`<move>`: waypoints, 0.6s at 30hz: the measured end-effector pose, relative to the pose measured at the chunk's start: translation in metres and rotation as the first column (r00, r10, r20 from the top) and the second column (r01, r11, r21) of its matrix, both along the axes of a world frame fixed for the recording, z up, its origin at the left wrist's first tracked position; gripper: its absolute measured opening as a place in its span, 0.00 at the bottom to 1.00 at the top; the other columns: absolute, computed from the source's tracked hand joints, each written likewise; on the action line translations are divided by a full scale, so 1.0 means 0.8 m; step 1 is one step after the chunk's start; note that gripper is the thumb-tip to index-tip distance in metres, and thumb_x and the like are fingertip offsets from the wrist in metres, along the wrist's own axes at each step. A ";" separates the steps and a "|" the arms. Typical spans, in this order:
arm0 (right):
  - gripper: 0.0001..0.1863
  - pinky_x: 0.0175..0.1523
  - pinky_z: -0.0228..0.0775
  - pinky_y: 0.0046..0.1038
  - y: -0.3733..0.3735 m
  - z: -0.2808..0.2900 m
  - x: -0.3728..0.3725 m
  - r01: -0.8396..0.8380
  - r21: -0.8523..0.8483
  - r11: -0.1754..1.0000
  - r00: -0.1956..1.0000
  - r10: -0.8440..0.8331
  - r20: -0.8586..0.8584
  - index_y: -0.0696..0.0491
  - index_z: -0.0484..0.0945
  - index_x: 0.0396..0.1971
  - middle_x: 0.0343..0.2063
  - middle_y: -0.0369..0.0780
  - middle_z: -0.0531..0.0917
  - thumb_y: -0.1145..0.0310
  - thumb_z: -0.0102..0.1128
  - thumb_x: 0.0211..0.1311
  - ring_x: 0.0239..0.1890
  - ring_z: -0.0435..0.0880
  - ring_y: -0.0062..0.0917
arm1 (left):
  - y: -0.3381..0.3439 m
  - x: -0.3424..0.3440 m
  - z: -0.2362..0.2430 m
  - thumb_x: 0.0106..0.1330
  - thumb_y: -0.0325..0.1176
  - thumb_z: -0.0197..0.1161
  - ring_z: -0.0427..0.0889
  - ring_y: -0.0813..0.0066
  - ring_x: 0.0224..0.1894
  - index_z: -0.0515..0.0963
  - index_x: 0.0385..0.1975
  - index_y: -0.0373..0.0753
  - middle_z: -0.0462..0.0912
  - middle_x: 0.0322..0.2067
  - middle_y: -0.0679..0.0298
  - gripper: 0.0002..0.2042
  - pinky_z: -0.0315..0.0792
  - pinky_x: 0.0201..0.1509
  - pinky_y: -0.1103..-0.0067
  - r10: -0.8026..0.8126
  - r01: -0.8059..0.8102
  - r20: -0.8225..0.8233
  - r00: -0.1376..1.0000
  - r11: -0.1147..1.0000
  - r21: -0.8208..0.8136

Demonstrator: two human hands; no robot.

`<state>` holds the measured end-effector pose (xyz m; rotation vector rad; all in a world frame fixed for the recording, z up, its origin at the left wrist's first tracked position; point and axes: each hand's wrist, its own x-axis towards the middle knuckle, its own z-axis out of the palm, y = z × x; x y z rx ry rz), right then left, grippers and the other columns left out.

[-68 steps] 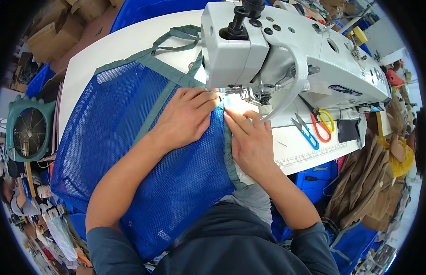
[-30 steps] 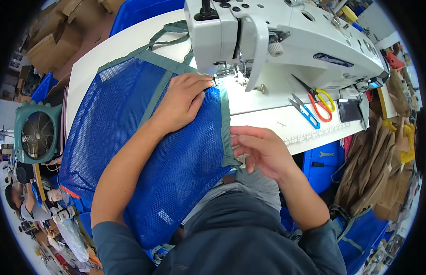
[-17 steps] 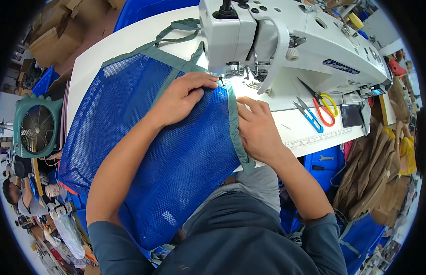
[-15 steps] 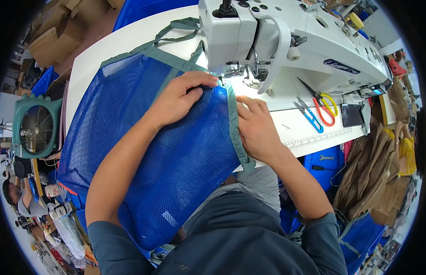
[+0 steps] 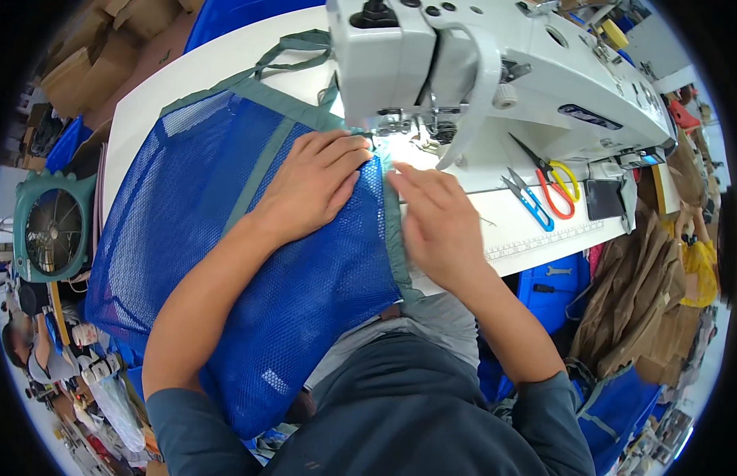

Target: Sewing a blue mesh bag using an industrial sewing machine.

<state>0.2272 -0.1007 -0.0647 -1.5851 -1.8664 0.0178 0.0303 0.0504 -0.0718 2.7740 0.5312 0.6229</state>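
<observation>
Head view: the left hand [image 5: 309,186] lies flat, palm down, on a blue mesh fabric bag with grey-green woven binding [image 5: 249,262], fingers extended toward the needle area of the white industrial sewing machine [image 5: 479,71]. It presses the mesh and grips nothing. The right hand [image 5: 436,226] rests just beside it, fingers together and lightly curved, bearing on the bound edge of the bag; whether it pinches the binding cannot be told. The bag is spread over the white worktop [image 5: 146,119], its leading edge under the lit presser foot, its lower part hanging off the front edge over the person's lap.

Change noted: 1.0 s ago the right hand was off the fabric, well back from the machine; by 0.6 s ago it had come back to the bound edge, and it remains there now, fingertips closer to the needle. The left hand has kept its place throughout. Judgement: both hands are again set to guide the binding seam through the foot, so stitching along this edge appears in progress.

To the right, on the worktop, lie 2 cutting tools: blue thread snips [image 5: 529,202] and scissors with red and yellow handles [image 5: 552,176]. A green fan [image 5: 49,230] stands at the far left.
</observation>
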 end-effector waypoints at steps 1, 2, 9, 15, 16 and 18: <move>0.27 0.61 0.72 0.38 0.001 -0.005 -0.004 -0.016 -0.027 1.000 0.996 0.018 0.088 0.55 0.83 0.60 0.60 0.39 0.85 0.77 0.64 0.56 0.59 0.81 0.38 | 0.000 0.001 0.000 0.71 0.28 0.64 0.75 0.56 0.69 0.82 0.57 0.38 0.82 0.63 0.59 0.15 0.67 0.74 0.61 -0.004 0.004 0.010 1.000 1.000 -0.003; 0.27 0.61 0.72 0.38 -0.003 -0.008 -0.004 -0.013 -0.030 0.999 0.995 0.016 0.098 0.55 0.83 0.60 0.60 0.39 0.85 0.77 0.64 0.56 0.59 0.81 0.38 | -0.001 0.003 0.000 0.71 0.28 0.64 0.76 0.56 0.69 0.82 0.57 0.38 0.82 0.63 0.59 0.16 0.68 0.74 0.61 -0.019 0.019 0.012 1.000 1.000 0.010; 0.25 0.63 0.70 0.38 -0.002 -0.021 -0.009 0.009 -0.009 1.000 0.983 -0.007 0.185 0.54 0.85 0.58 0.61 0.36 0.85 0.75 0.65 0.57 0.59 0.80 0.35 | -0.002 -0.001 -0.002 0.70 0.28 0.65 0.78 0.56 0.67 0.82 0.57 0.38 0.82 0.63 0.60 0.16 0.69 0.73 0.61 -0.009 0.008 0.017 1.000 0.998 0.057; 0.25 0.60 0.71 0.36 0.002 -0.017 -0.010 0.031 -0.011 0.999 0.976 -0.028 0.215 0.51 0.87 0.58 0.60 0.33 0.87 0.76 0.66 0.56 0.57 0.82 0.32 | 0.001 0.001 -0.001 0.69 0.28 0.65 0.78 0.57 0.66 0.83 0.56 0.37 0.82 0.64 0.60 0.16 0.70 0.72 0.62 0.002 -0.005 0.043 0.999 0.998 0.055; 0.25 0.59 0.71 0.36 0.003 -0.017 -0.009 0.036 -0.011 0.999 0.975 -0.032 0.220 0.51 0.87 0.58 0.60 0.33 0.87 0.76 0.66 0.57 0.57 0.82 0.32 | 0.002 0.002 -0.002 0.69 0.28 0.65 0.78 0.57 0.66 0.83 0.56 0.37 0.82 0.64 0.60 0.16 0.70 0.72 0.62 0.002 -0.004 0.040 0.999 0.998 0.057; 0.25 0.58 0.71 0.36 0.004 -0.019 -0.006 0.041 -0.007 0.999 0.975 -0.038 0.220 0.51 0.87 0.58 0.60 0.33 0.86 0.76 0.66 0.57 0.56 0.82 0.31 | 0.003 0.005 -0.003 0.69 0.28 0.65 0.78 0.57 0.65 0.83 0.55 0.37 0.82 0.63 0.60 0.15 0.70 0.72 0.62 0.023 -0.024 0.034 0.999 0.998 0.052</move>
